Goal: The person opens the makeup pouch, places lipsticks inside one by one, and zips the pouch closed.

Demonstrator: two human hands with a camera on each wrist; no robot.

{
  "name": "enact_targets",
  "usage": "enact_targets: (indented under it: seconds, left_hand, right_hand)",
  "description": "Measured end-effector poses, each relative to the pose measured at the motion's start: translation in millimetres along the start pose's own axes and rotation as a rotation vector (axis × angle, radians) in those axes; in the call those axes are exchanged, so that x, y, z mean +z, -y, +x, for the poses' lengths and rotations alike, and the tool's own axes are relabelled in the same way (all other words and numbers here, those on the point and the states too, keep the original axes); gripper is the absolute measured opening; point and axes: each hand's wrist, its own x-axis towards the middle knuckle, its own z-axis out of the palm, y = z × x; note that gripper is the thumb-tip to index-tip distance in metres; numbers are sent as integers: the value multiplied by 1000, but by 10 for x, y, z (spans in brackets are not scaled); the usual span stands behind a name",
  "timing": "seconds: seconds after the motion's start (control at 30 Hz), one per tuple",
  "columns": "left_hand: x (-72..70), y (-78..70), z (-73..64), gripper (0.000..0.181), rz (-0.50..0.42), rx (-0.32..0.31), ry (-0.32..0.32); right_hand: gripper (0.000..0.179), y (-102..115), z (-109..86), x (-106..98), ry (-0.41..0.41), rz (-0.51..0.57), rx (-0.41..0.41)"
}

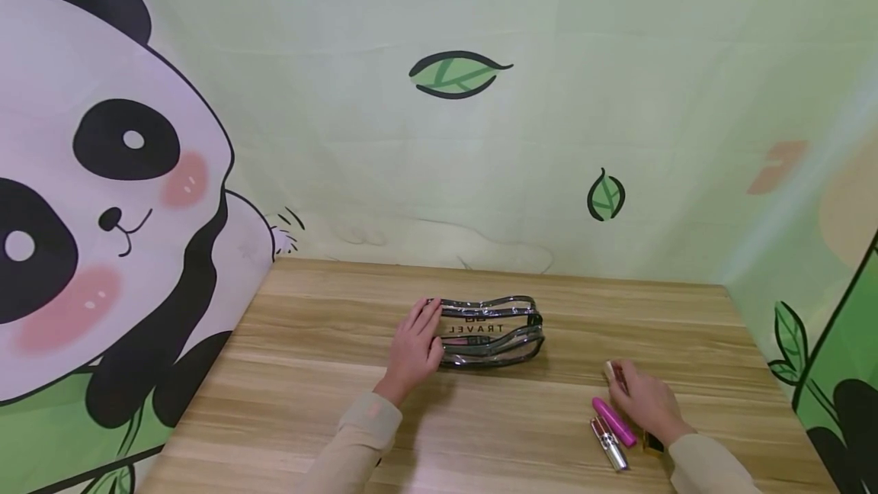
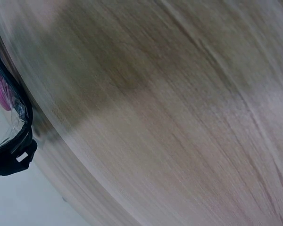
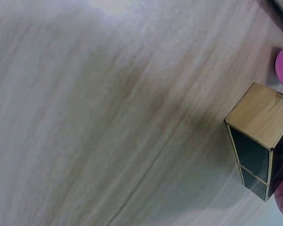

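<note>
A clear pouch with black trim (image 1: 528, 353) and the word TRAVEL, seen mirrored, stands at the back middle of the table. My left hand (image 1: 411, 349) holds its left end, fingers over the upper edge and thumb lower down. Something pink (image 2: 1, 89) shows through its clear side in the left wrist view. At the right, my right hand (image 1: 645, 399) is low over the table, pinching a small reddish-brown item (image 1: 620, 378) whose kind is mostly hidden. Beneath that wrist lies a dark square-sided case with a gold end (image 3: 259, 115); fingers appear right beside it.
Left of the right hand, a bright pink tube (image 1: 613, 421) and a silver lipstick-like tube (image 1: 609, 444) lie side by side on the wood-grain table (image 1: 288, 372). A green fabric backdrop (image 1: 357, 158) with a panda print (image 1: 116, 174) rises behind the table.
</note>
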Motion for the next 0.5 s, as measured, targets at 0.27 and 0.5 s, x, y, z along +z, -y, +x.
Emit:
enact_targets:
  seconds: [0.27,0.5]
  left_hand:
    - [5,2,-4,50,-3,6,-16]
    - [14,3,-6,50,-17,7,-45]
  right_hand:
    - [27,9,10,-2,-31,-2,-13]
    - [30,30,28,-17,-72,-1,-21]
